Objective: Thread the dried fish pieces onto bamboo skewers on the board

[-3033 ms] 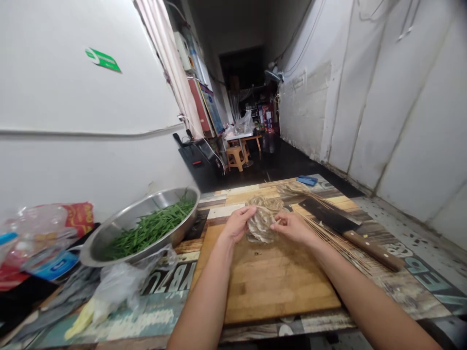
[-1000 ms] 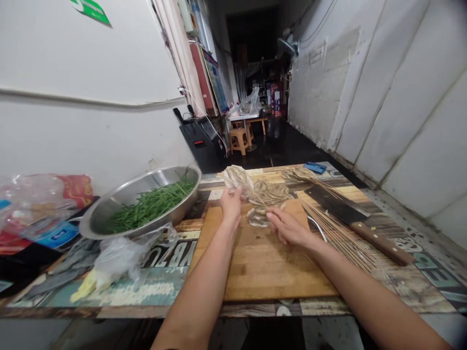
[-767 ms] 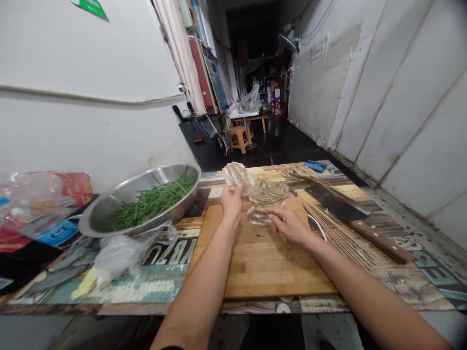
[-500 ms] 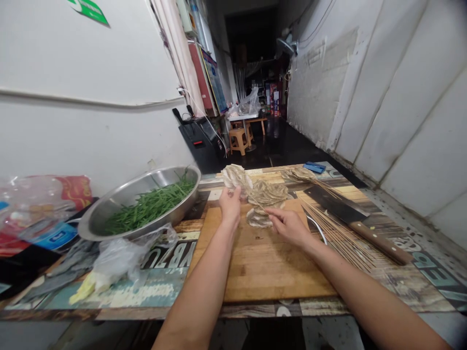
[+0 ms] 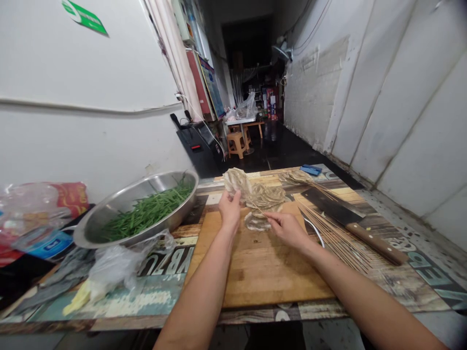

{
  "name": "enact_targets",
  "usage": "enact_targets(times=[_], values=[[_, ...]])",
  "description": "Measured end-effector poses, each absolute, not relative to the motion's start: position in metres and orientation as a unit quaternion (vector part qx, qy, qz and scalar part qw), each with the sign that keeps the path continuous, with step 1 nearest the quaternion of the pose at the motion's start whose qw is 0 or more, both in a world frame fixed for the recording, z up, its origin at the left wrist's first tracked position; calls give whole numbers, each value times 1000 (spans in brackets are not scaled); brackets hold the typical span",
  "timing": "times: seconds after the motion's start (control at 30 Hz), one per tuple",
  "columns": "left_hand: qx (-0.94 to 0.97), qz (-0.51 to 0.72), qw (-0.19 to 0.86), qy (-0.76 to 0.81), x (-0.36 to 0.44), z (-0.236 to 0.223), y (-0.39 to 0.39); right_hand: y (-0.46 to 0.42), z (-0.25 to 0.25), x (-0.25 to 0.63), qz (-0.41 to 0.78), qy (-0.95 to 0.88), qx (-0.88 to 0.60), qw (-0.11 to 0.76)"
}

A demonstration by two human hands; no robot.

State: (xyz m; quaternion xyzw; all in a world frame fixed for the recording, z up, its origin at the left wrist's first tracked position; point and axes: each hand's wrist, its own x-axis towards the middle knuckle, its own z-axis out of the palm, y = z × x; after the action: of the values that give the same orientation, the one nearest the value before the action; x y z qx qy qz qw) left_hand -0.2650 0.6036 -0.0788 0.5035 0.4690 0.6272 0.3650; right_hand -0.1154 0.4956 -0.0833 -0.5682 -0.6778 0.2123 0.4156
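Observation:
My left hand point(image 5: 230, 210) pinches a pale, ruffled, flat piece of food point(image 5: 236, 181) above the far edge of the wooden cutting board point(image 5: 270, 277); its exact kind is unclear. Closed on a thin bamboo skewer point(image 5: 258, 209), my right hand point(image 5: 286, 227) holds it slanting up and left toward that piece. Whether the tip has gone through the piece I cannot make out. Just beyond the right fingers lies a pile of similar brownish pieces point(image 5: 268, 195). One more flat piece point(image 5: 256, 221) rests on the board between my hands.
On the right lie a cleaver point(image 5: 330, 206), loose bamboo skewers point(image 5: 335, 238) and a skewered bunch of pieces point(image 5: 295, 177) near a blue object point(image 5: 311, 169). Leftward stand a steel basin point(image 5: 85, 238) of cut greens point(image 5: 149, 211) and a plastic bag point(image 5: 116, 265).
The whole view has shifted slightly. Both hands keep nearly the same pose, the left still with the pale piece and the right with the skewer.

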Motion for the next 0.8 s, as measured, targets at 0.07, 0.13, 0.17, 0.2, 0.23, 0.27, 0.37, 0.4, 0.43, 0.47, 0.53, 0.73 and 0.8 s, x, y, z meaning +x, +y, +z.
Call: enact_targets(times=[0.07, 0.13, 0.17, 0.2, 0.23, 0.27, 0.37, 0.4, 0.43, 0.47, 0.53, 0.73, 0.8], values=[[523, 620, 343, 474, -265, -81, 604, 495, -84, -116, 212, -680, -570, 410], [545, 610, 304, 488, -265, -82, 603, 495, -83, -116, 209, -681, -570, 409], [558, 604, 281, 495, -265, -82, 602, 494, -83, -116, 206, -682, -571, 408], [572, 597, 258, 500, -265, -82, 602, 494, -82, -116, 204, -682, -574, 406], [585, 591, 237, 502, -265, -82, 600, 493, -82, -116, 201, -680, -578, 405], [596, 587, 219, 502, -265, -81, 599, 493, -81, -117, 200, -677, -582, 404], [615, 589, 191, 489, -263, -80, 594, 491, -79, -118, 202, -669, -592, 401], [616, 593, 190, 484, -263, -80, 593, 490, -78, -118, 204, -668, -593, 401], [616, 596, 192, 477, -262, -80, 592, 490, -77, -118, 204, -669, -593, 399], [616, 600, 197, 471, -261, -80, 591, 490, -77, -119, 204, -669, -593, 398], [617, 605, 212, 457, -259, -80, 589, 489, -77, -119, 198, -669, -594, 400], [599, 606, 244, 463, -254, -78, 585, 487, -77, -121, 185, -668, -602, 397], [605, 603, 234, 465, -252, -77, 584, 487, -78, -122, 189, -666, -599, 402]])
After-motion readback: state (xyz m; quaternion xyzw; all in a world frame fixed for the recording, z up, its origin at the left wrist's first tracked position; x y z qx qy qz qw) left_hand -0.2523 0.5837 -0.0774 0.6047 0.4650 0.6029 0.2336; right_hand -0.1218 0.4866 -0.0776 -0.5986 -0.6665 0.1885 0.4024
